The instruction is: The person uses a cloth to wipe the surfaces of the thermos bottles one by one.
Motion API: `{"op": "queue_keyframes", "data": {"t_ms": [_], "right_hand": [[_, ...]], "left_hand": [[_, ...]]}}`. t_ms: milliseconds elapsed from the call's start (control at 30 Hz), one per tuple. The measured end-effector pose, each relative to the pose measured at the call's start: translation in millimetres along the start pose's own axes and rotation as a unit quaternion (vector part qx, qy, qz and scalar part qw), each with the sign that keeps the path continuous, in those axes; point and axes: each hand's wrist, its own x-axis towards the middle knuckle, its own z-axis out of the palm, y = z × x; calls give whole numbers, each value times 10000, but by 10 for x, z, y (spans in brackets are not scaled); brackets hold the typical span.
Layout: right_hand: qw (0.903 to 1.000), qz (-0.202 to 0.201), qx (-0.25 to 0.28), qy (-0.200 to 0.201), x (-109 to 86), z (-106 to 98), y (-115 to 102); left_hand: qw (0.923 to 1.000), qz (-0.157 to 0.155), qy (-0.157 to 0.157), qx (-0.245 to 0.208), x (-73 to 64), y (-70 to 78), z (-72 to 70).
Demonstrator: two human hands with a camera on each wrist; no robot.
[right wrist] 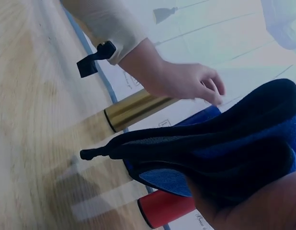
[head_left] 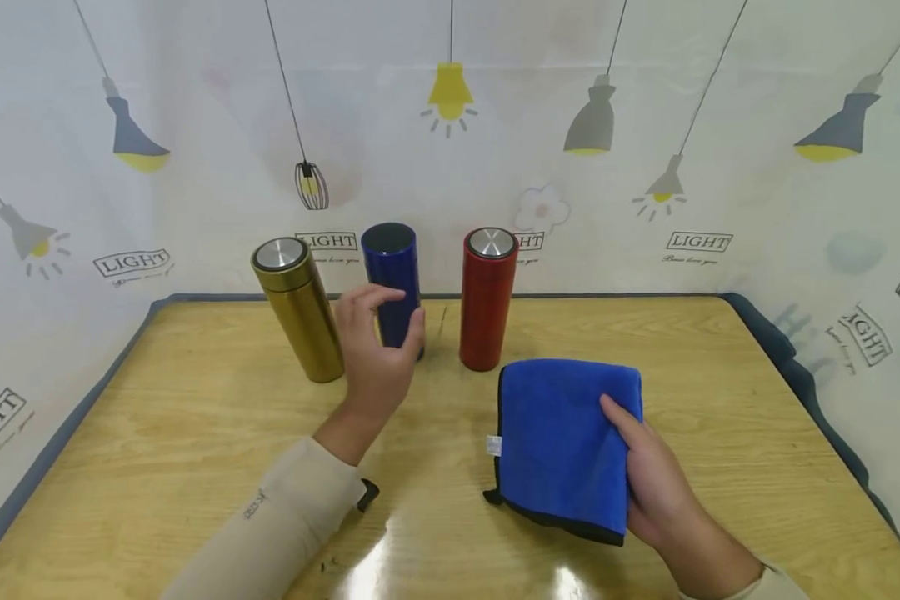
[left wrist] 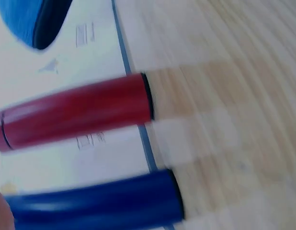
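Observation:
My right hand (head_left: 663,492) grips a folded blue cloth (head_left: 562,450) with black edging and a small white tag, the thumb lying across its face. Raised in front of a blue thermos flask (head_left: 392,260), my left hand (head_left: 375,358) has its fingers bent and its thumb apart from them, with nothing visibly held. That flask is partly hidden behind the hand. To its left a gold flask (head_left: 303,325) with a silver lid stands upright; a red flask (head_left: 486,308) stands to the right. The left wrist view shows the red flask (left wrist: 81,112) and blue flask (left wrist: 100,206) apart from each other.
The flasks stand near the back of a wooden table (head_left: 217,442). Behind and beside it hangs a white backdrop (head_left: 390,125) printed with lamps. A black strap end (head_left: 369,495) sticks out at my left cuff.

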Motion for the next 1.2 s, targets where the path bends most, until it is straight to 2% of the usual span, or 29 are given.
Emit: {"op": "queue_keyframes", "data": {"t_ms": [67, 100, 167, 267, 333, 400, 500, 700, 867, 1000, 1200], "right_hand": [[10000, -56, 1, 40, -11, -1, -15], [9999, -88, -14, 65, -15, -1, -22], [9998, -150, -40, 95, -16, -3, -33], [9996, -232, -77, 146, -13, -15, -37], [9994, -276, -72, 173, -8, -27, -34], [9993, -294, -49, 203, -4, -42, -30], [9992, -315, -42, 248, 3, -57, -29], [9992, -273, -99, 281, 16, -52, -37], [9988, -354, -235, 262, 9, -31, -47], [9982, -493, -199, 272, 11, -6, -48], [9978, -560, -190, 293, 0, 31, -41]], "left_hand": [[9984, 71, -524, -199, -2, 83, 77], [9959, -48, -877, -235, -1, 119, 117], [9854, -528, -1596, -270, 13, 178, 198], [9602, -1441, -2388, -178, 42, 224, 327], [9424, -2008, -2667, -212, 63, 219, 416], [9299, -2378, -2791, -290, 84, 196, 501], [9198, -2675, -2822, -517, 114, 150, 603], [9152, -2766, -2799, -862, 144, 87, 713], [9200, -2661, -2762, -804, 157, 63, 728], [9240, -2569, -2741, -717, 145, 67, 665], [9300, -2398, -2740, -509, 53, 132, 469]]}}
